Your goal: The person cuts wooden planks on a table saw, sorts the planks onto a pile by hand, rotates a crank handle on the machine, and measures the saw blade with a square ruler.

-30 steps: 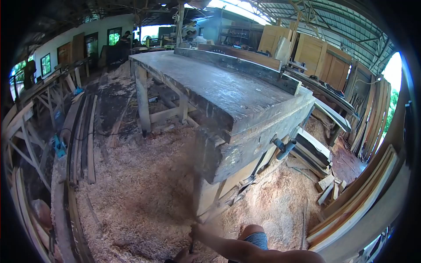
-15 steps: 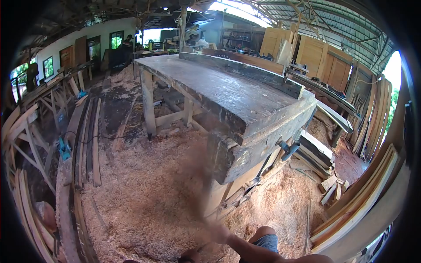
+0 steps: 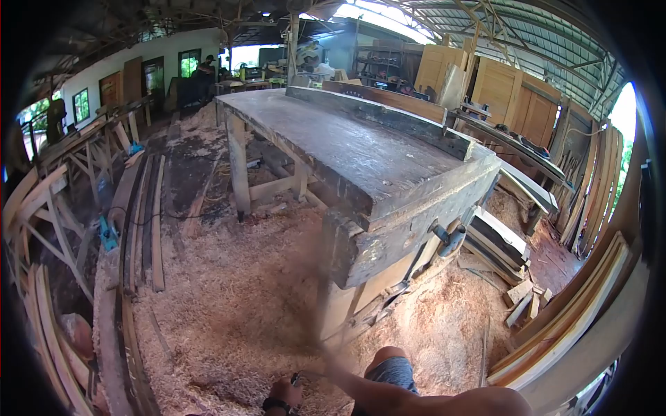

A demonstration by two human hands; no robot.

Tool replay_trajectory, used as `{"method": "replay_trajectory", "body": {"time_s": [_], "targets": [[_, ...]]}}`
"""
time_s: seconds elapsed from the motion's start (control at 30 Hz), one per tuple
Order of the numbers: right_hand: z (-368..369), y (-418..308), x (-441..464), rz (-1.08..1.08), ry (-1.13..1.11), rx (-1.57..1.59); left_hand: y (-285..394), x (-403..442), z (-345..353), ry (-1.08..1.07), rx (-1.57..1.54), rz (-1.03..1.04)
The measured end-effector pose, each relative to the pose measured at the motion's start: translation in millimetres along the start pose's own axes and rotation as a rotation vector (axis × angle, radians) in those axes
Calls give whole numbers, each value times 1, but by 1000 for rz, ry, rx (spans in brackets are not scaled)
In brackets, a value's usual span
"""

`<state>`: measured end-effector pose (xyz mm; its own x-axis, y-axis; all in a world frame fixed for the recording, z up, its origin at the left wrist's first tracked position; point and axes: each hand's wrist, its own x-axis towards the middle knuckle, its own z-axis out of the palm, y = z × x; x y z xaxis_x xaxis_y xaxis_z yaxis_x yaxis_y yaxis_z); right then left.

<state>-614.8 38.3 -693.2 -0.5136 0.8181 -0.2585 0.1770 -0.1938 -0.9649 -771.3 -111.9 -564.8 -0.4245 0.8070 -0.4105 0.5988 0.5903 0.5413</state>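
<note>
At the bottom centre, my left hand [image 3: 287, 392], with a dark band at the wrist, is closed round a small dark and metallic object [image 3: 296, 379] that I cannot identify. My right arm reaches in from the lower right. Its end, my right hand [image 3: 325, 371], is faint and smeared just right of my left hand, so its fingers and anything in them cannot be made out. Both hands are low over the wood shavings [image 3: 229, 312], in front of the heavy wooden workbench [image 3: 361, 145]. A vise handle [image 3: 451, 238] sticks out of the bench's end.
Long boards [image 3: 158, 229] lie on the floor at left beside a blue tool [image 3: 107, 234]. More boards [image 3: 569, 312] stand at right, near small offcuts [image 3: 520, 298]. Wooden door panels [image 3: 496, 87] lean behind the bench. A person [image 3: 206, 73] is far back at left.
The view has shifted slightly. My left hand shows more fully now, with the small object in it. My right hand has moved a little and is harder to see.
</note>
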Motion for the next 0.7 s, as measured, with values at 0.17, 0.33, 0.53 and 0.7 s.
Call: {"method": "replay_trajectory", "body": {"time_s": [0.17, 0.33, 0.53, 0.7], "targets": [[55, 8, 66, 209, -125, 1357, 32, -21, -12, 147, 146, 187], [51, -51, 85, 763, 84, 1485, 2, -37, 26, -65, 289, 256], [-1, -58, -10, 136, 41, 760, -37, 64, 35, -439, 523, 160], [12, 15, 10, 11, 139, -308, -46, 79, 29, -329, 238, -23]]}}
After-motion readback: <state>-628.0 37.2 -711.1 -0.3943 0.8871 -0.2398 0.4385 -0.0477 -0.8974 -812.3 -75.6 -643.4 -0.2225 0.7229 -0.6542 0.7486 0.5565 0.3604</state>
